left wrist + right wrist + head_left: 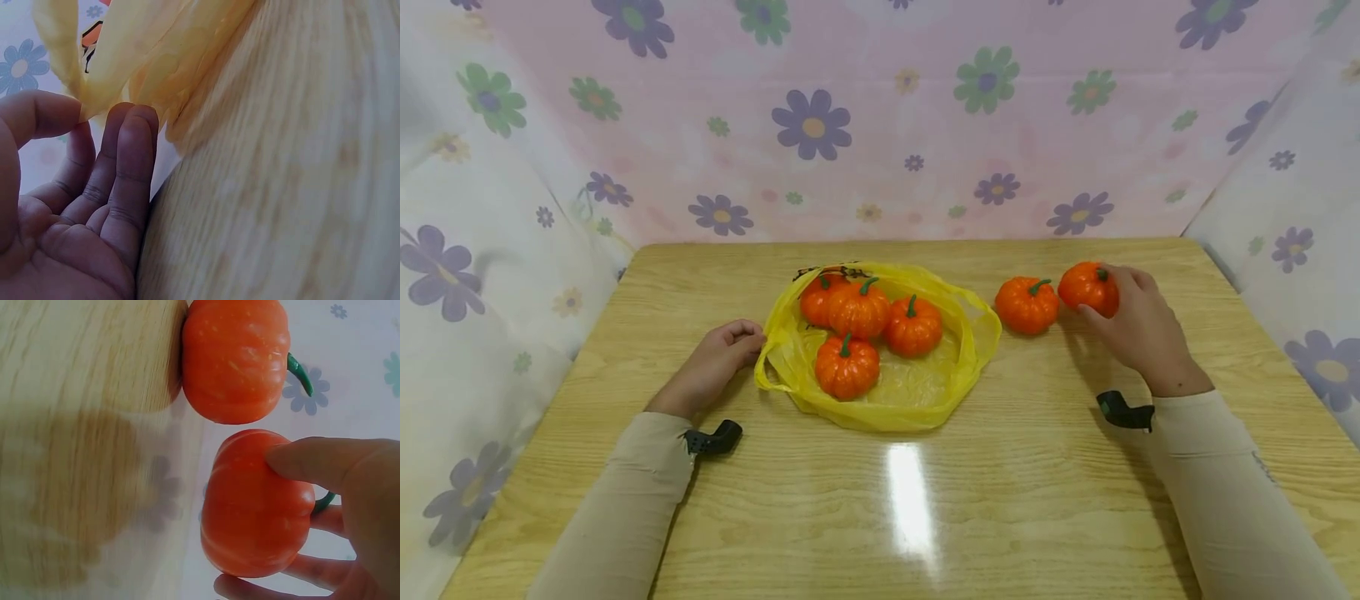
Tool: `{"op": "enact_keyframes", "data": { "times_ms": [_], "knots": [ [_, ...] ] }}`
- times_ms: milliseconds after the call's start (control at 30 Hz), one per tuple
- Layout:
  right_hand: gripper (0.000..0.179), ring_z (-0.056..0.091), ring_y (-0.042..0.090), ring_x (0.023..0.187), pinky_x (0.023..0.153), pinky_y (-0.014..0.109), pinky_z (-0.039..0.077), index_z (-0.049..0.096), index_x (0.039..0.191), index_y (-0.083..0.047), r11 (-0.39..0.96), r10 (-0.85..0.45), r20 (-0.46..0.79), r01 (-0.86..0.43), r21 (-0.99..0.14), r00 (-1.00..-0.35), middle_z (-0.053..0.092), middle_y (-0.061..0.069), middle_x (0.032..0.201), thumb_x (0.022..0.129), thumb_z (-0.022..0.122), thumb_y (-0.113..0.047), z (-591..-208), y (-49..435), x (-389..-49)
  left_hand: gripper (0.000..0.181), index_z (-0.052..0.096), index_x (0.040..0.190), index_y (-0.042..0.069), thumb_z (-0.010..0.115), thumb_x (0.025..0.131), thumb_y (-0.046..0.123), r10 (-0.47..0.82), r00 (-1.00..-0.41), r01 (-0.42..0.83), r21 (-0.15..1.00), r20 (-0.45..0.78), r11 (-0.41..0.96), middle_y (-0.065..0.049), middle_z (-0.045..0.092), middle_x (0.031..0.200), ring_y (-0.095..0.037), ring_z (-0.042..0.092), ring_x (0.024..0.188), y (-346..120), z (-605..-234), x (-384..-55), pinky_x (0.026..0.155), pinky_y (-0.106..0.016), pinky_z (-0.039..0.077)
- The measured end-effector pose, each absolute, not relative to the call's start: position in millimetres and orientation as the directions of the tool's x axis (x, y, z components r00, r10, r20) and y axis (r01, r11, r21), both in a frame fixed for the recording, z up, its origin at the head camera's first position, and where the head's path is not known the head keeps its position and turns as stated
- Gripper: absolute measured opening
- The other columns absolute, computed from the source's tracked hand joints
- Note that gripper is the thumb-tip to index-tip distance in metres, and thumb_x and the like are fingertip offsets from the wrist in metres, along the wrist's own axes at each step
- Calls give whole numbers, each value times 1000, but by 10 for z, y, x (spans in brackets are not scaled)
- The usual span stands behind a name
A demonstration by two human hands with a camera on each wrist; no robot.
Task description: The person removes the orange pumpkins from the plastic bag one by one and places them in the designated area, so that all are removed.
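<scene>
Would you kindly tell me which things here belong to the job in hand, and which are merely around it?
In the job:
bag, pinched by the left hand
four pumpkins inside it
held pumpkin, in the right hand
loose pumpkin beside the bag

Merely around:
table
floral backdrop
wrist devices

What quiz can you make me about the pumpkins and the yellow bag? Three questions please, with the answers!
1. How many small pumpkins are in the yellow plastic bag?
2. True or false: the left hand grips a pumpkin.
3. Where is the pumpkin that the right hand grips? A) in the bag B) outside the bag C) in the left hand

Key: 1. Four. 2. False: the left hand pinches the bag. 3. B.
</scene>
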State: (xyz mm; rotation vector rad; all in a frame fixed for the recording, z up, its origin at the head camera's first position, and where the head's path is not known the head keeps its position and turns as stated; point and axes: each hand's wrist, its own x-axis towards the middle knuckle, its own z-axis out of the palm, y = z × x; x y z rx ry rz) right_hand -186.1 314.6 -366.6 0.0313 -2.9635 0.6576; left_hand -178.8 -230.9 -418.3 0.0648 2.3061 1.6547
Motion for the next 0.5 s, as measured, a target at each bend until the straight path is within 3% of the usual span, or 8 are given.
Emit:
{"op": "enact_keyframes", "data": {
  "times_ms": [500],
  "knots": [
    [73, 38, 62, 121, 97, 76, 37, 28, 152, 6, 908, -31, -18, -21, -418, -999, 25, 42, 149, 98, 61, -32, -3732, 3223, -1893, 26, 52, 113, 0, 43, 107, 24, 207, -950, -160, 936, -232, 315, -2, 54, 109, -9, 55, 100, -2303, -4142, -1796, 86, -17, 49]
  ]
}}
